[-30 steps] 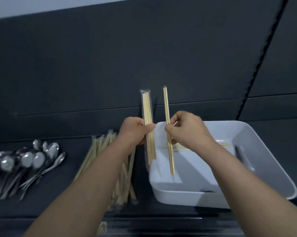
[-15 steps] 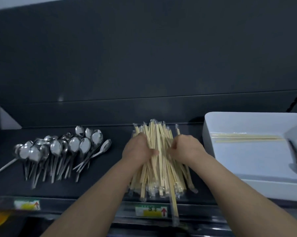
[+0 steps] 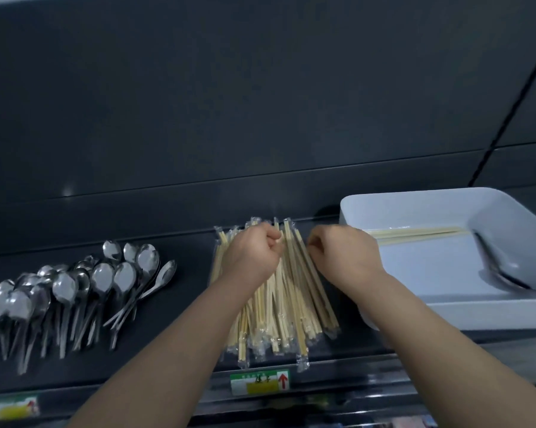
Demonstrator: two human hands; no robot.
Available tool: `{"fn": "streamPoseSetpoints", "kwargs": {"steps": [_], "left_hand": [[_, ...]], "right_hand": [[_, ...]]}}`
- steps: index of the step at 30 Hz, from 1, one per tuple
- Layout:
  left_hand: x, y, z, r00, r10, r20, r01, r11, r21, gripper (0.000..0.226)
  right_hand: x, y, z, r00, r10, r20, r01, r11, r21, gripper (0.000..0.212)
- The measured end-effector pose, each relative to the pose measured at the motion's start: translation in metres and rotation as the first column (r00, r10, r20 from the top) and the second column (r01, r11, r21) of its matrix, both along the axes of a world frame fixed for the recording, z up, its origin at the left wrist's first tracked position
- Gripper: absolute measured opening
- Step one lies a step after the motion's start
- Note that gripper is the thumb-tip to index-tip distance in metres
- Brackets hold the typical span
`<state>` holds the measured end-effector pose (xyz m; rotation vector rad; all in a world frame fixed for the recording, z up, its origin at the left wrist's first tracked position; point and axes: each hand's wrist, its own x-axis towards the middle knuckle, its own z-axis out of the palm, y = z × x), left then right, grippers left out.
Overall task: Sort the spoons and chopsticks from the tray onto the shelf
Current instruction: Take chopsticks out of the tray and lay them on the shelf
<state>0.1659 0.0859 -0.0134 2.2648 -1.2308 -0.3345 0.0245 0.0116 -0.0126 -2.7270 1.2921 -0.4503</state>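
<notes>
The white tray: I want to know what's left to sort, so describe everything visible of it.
The white tray is rectangular with rounded corners and raised walls, plastic-looking, flat on the dark shelf right of the chopstick pile. Inside lie a few chopsticks along the far wall and metal spoons at the right end. Its right side is cropped.

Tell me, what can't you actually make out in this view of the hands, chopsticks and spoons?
All in the head view:
- The left hand and right hand: their backs hide the curled fingers, so whether either pinches a packet from the chopstick pile is unclear.
- The cutlery in the tray: blurred, so kind and count are unclear.
- The spoon pile: cut off by the left edge.
- The shelf label: print too small.
</notes>
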Motion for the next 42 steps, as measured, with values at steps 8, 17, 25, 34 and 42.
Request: {"fn": "streamPoseSetpoints", "kwargs": {"steps": [8,17,25,34,42], "left_hand": [[-0.089,-0.079,0.025,0.966,-0.258,-0.018,0.254,0.957,-0.138,0.015],[-0.152,-0.175,-0.026,0.899,-0.421,0.117,0.339,0.841,0.422,0.027],[-0.162,-0.204,-0.042,0.88,-0.394,0.264,0.18,0.792,0.583,0.014],[-0.156,-0.185,-0.018,0.992,-0.123,0.008,0.119,0.972,0.202,0.011],[-0.155,-0.174,-0.013,0.99,0.014,-0.142,-0.007,0.999,0.052,0.008]], "right_hand": [[-0.099,-0.055,-0.005,0.984,-0.176,-0.009,0.176,0.983,0.044,0.029],[-0.209,-0.128,-0.011,0.937,-0.273,-0.217,0.319,0.923,0.216,0.026],[-0.219,-0.177,-0.014,0.95,-0.139,-0.279,0.214,0.942,0.258,0.025],[-0.178,-0.207,-0.012,0.897,0.129,-0.422,-0.002,0.957,0.289,0.03],[-0.162,-0.203,-0.038,0.846,0.267,-0.461,-0.172,0.956,0.237,0.026]]}}
